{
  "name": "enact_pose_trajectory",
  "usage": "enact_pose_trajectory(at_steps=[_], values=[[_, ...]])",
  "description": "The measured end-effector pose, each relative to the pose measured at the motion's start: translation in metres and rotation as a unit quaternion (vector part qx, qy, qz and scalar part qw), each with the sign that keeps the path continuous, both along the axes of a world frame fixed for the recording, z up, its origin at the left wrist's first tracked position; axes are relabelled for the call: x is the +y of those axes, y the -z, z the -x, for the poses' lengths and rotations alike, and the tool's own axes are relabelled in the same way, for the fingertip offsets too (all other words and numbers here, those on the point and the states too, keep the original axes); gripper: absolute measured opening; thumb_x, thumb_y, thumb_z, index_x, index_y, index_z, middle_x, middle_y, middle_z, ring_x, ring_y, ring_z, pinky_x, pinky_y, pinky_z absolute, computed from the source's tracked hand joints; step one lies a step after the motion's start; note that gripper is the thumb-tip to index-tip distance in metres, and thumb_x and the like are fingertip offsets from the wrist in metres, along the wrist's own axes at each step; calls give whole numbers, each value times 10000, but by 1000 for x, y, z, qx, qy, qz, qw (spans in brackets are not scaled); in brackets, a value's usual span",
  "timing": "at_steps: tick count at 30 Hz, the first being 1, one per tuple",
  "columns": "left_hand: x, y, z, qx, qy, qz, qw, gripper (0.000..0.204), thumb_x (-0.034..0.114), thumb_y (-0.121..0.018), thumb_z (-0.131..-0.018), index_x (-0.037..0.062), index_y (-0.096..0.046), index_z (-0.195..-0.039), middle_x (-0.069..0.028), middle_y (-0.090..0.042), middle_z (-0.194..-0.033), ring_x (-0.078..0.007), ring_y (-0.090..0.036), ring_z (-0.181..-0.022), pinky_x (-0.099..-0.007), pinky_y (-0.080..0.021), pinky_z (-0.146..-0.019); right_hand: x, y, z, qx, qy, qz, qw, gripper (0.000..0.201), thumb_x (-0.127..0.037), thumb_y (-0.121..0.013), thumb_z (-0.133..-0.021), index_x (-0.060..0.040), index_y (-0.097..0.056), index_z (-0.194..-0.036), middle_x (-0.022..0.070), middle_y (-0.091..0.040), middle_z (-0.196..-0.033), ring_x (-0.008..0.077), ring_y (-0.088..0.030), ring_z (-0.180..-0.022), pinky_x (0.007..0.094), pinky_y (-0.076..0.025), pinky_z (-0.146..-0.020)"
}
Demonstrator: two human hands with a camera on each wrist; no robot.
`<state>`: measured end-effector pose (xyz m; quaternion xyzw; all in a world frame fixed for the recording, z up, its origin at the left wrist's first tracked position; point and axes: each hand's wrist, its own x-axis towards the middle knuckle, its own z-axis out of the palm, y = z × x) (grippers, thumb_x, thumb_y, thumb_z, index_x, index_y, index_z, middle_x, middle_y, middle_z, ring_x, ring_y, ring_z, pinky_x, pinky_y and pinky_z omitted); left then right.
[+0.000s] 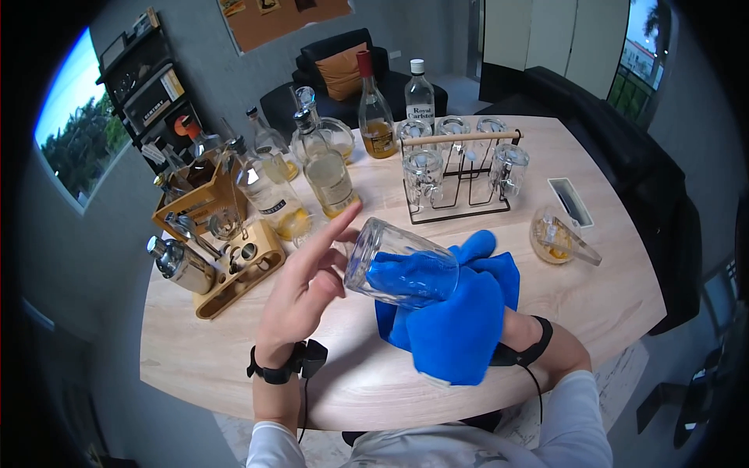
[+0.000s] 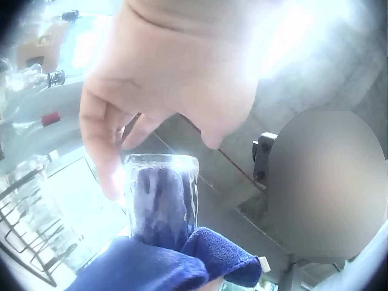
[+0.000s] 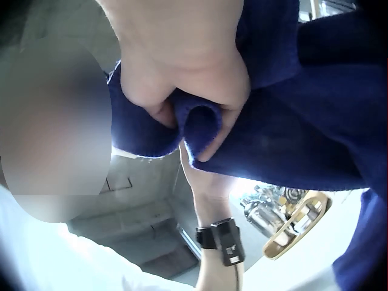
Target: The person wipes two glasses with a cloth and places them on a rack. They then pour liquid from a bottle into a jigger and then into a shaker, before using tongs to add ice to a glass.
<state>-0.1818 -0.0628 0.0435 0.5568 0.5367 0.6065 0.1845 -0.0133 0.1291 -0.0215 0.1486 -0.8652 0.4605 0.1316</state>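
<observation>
A clear drinking glass (image 1: 402, 265) is held tilted above the table, its base toward my left hand. Blue cloth (image 1: 460, 327) fills its inside and drapes out of the mouth. Under the folds, my right hand (image 3: 182, 66) grips the cloth, and its fingers are largely hidden in the head view. My left hand (image 1: 300, 288) is beside the glass base, index finger extended and thumb apart from the glass. In the left wrist view, its fingertips (image 2: 112, 185) are right at the side of the glass.
A wire rack (image 1: 460, 214) with several upturned glasses stands at the back. Bottles (image 1: 328, 175) crowd the back left, near a wooden bar-tool stand (image 1: 242, 277) with a shaker (image 1: 183, 265). At right is a bowl with tongs (image 1: 554, 238), near a table socket panel (image 1: 571, 201).
</observation>
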Motion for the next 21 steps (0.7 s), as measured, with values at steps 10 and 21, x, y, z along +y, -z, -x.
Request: enact_pose_trajectory(at_steps=[10, 21], values=[[-1, -8, -2, 120, -26, 41, 992, 674, 187, -756, -814, 43, -484, -1414, -148, -518, -1396, -187, -555, -1163, -240, -472, -778, 0, -4, 6, 1, 5, 8, 1000, 487, -317, -676, -836, -62, -561, -1234, 112, -616, -1155, 237, -598, -1055, 381, -457, -940], [-7, 1, 10, -36, -9, 66, 997, 668, 342, -735, -845, 11, -514, -1381, -138, -593, -1184, -144, -597, -841, -237, -482, -685, -5, -11, 4, 0, 3, 6, 1000, 521, -312, -694, -803, -44, -550, -1226, 121, -612, -1119, 247, -603, -1017, 377, -466, -900]])
